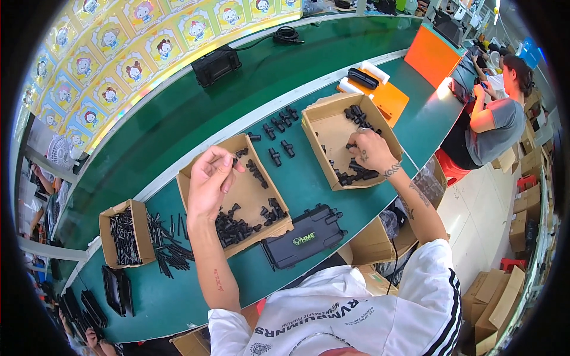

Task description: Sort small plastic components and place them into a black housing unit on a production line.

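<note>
My left hand (209, 178) is raised over the left cardboard box (246, 199), its thumb and fingers pinched together. A dark bit shows at the fingertips, too small to name. Small black plastic fittings (234, 230) lie heaped in that box's near end, with more along its right side. My right hand (371, 148) reaches into the right cardboard box (320, 148), fingers bent downward and closed. Black cylindrical parts (359, 173) lie beneath and around it; whatever its fingertips hold is hidden. Between the boxes, several black fittings (274, 156) stand on the green table.
A black hard case (306, 237) lies at the table's near edge. At left, a small carton (126, 234) holds thin black strips, with more strips (172, 252) beside it. An orange block (389, 101) is beyond the right box. Another person (496, 118) works at far right.
</note>
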### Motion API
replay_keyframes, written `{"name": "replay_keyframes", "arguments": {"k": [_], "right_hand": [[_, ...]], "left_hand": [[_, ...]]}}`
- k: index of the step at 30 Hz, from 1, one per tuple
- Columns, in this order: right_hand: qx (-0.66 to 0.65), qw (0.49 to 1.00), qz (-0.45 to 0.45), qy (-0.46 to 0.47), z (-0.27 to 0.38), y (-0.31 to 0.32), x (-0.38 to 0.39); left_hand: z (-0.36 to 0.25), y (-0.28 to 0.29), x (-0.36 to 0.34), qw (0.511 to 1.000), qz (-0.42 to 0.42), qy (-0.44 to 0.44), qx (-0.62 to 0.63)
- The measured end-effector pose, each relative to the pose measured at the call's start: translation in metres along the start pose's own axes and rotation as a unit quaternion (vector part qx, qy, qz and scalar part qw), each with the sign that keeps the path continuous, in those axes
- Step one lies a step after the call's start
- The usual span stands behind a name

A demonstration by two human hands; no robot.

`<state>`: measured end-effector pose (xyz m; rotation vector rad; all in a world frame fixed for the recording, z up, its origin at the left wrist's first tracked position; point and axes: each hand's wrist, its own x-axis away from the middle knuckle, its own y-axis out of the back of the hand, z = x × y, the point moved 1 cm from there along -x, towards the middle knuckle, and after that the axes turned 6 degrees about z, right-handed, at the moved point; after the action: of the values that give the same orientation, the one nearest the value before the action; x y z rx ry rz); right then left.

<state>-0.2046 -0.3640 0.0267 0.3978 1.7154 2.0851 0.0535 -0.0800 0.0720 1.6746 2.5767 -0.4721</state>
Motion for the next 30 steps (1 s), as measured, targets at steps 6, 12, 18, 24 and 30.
{"name": "replay_keyframes", "arguments": {"k": [6,12,18,24,30], "right_hand": [[-0.698,0.714,0.062,0.001,0.065,0.053,-0.025],[-0.518,0.817,-0.070,0.243,0.155,0.071,-0.039],[-0.523,0.797,-0.096,0.287,0.193,0.063,-0.049],[-0.449,0.817,-0.185,0.310,0.204,0.055,-0.054],[-0.527,0.790,-0.126,0.286,0.212,0.058,-0.060]], "left_hand": [[-0.009,-0.019,0.001,0.989,-0.142,-0.002,-0.034],[-0.026,-0.040,0.007,0.955,-0.223,-0.102,-0.168],[-0.033,-0.040,0.013,0.937,-0.233,-0.169,-0.198],[-0.035,-0.035,0.016,0.938,-0.227,-0.166,-0.201],[-0.037,-0.032,0.015,0.944,-0.204,-0.149,-0.213]]}}
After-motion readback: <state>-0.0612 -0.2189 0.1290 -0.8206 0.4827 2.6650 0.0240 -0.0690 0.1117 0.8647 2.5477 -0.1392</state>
